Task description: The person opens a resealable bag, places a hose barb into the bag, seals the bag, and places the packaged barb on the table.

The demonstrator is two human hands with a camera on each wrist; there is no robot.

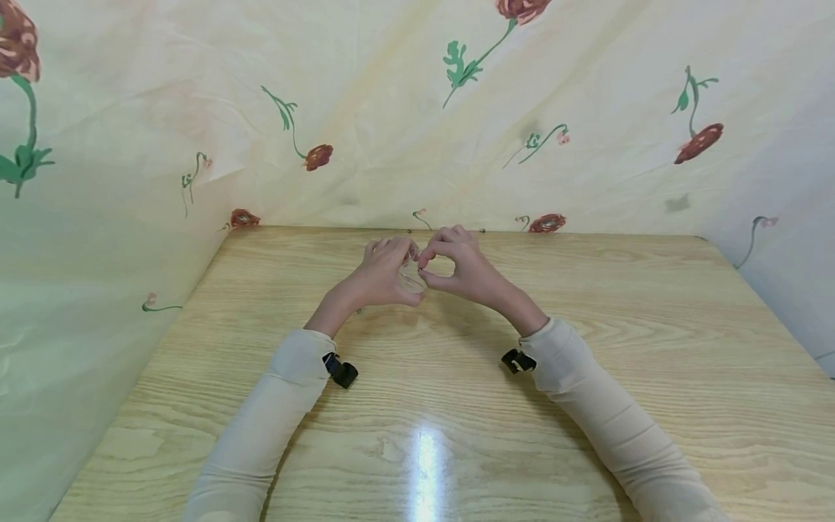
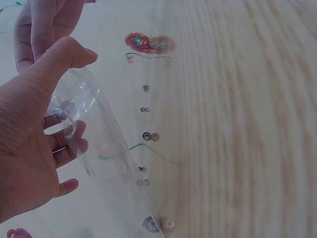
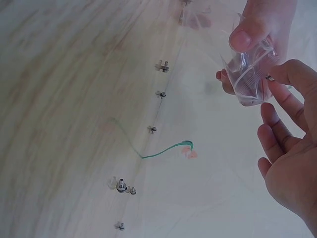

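Observation:
A clear plastic bag (image 2: 111,131) hangs from my left hand (image 1: 378,277), its thumb on one side and fingers on the other. In the right wrist view the bag's mouth (image 3: 247,82) faces my right hand (image 1: 466,268). My right thumb and index finger pinch a tiny metal piece (image 3: 269,78) right at the bag's edge; its kind is too small to tell. The other right-hand fingers are spread loosely below. Both hands meet over the far middle part of the table.
Several small screw-like metal pieces (image 3: 122,186) stand in a row along the back edge of the wood-grain table (image 1: 457,406). Behind them hangs a pale flowered cloth (image 1: 391,87), which also covers the left side. Black straps (image 1: 341,371) sit at both wrists.

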